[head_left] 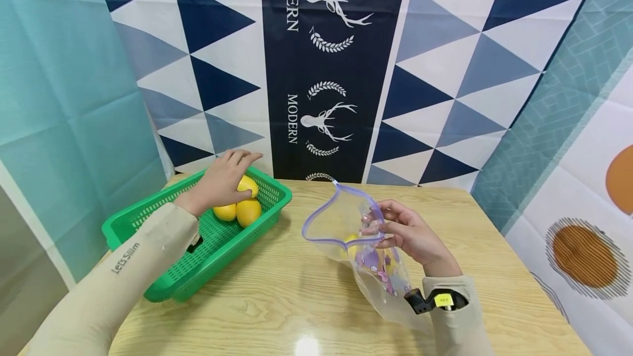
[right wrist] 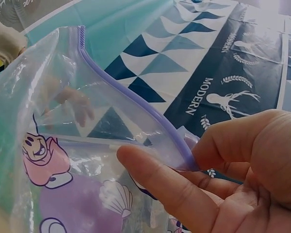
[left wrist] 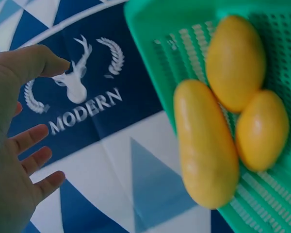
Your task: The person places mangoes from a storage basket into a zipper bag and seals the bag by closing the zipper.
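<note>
My left hand (head_left: 222,180) hovers over a green plastic basket (head_left: 232,257), its fingers spread and nothing in its grasp. Below it lie yellow mangoes (head_left: 249,213). The left wrist view shows three: a long mango (left wrist: 206,145) by the basket wall and two rounder ones beside it, all apart from the hand (left wrist: 9,179). With thumb and fingers, my right hand (head_left: 410,235) pinches the purple zip rim of a clear printed plastic bag (head_left: 378,290), whose mouth gapes. Inside the bag a yellow thing shows, partly hidden by the film. Cartoon prints (right wrist: 77,204) cover the bag's side.
Both the basket and the bag are on a light wooden table (head_left: 267,301). Behind it hangs a patterned cloth (head_left: 321,70) with triangles and deer heads. Other cloths close off the left and right sides.
</note>
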`<state>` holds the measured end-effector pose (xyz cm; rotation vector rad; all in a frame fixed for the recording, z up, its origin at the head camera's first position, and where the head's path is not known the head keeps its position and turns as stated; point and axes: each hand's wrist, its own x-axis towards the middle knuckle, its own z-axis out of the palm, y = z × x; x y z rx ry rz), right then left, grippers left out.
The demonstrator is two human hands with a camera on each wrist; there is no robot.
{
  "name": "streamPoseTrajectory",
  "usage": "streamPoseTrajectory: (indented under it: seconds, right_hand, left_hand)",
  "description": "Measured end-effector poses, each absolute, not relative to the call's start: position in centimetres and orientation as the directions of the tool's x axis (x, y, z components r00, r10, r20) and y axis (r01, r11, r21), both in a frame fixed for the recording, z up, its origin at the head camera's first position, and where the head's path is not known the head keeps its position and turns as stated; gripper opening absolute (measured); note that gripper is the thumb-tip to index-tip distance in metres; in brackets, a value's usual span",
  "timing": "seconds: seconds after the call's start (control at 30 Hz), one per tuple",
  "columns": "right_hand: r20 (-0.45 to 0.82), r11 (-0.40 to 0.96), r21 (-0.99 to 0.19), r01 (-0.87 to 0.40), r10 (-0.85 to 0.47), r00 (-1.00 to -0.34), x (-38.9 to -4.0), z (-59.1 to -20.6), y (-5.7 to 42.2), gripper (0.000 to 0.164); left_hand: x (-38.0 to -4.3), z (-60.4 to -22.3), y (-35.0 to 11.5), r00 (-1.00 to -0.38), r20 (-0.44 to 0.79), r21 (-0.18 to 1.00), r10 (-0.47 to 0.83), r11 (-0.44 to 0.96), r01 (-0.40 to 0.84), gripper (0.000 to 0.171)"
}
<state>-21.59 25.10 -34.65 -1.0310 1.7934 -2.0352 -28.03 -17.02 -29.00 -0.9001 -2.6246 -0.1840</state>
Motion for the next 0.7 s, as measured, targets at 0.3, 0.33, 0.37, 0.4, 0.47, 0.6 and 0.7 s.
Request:
streamPoseTrajectory:
  seconds: [0.3,0.33,0.37,0.4,0.47,0.6,0.7]
  right_hand:
    - [0.338,-0.223,-0.941,-0.254,-0.604,-0.722,-21.6,-34.8,25.1,0.035]
    - [0.342,-0.226,-0.94,-0.257,-0.606,-0.718,-21.6,-34.8,25.1,0.035]
    - [0.346,-0.228,-0.938,-0.26,-0.608,-0.715,-21.6,-34.8,25.1,0.035]
    - [0.35,-0.231,-0.937,-0.264,-0.61,-0.711,-21.6,-34.8,25.1,0.036]
    - [0.354,-0.235,-0.935,-0.265,-0.612,-0.707,-21.6,-34.8,25.1,0.036]
    - [0.347,-0.233,-0.938,-0.257,-0.611,-0.712,-21.5,-34.8,25.0,0.036]
    - [0.337,-0.224,-0.941,-0.253,-0.608,-0.719,-21.5,-34.7,24.9,0.035]
  left_hand:
    - [-29.7,-30.1,-19.5,-0.8,0.303,-0.068,0.518,0.849,0.524,0.086]
    - [-29.9,-30.2,-19.8,-0.803,0.3,-0.082,0.516,0.852,0.517,0.087]
    - [-30.0,-30.4,-20.0,-0.806,0.296,-0.099,0.513,0.856,0.508,0.089]
    - [-30.2,-30.6,-20.3,-0.81,0.293,-0.113,0.509,0.859,0.499,0.091]
    - [-30.6,-31.0,-20.7,-0.814,0.293,-0.132,0.502,0.864,0.486,0.093]
    - [-31.5,-31.9,-21.6,-0.823,0.294,-0.158,0.486,0.874,0.459,0.094]
    - [-32.0,-32.6,-22.2,-0.831,0.293,-0.169,0.473,0.881,0.442,0.093]
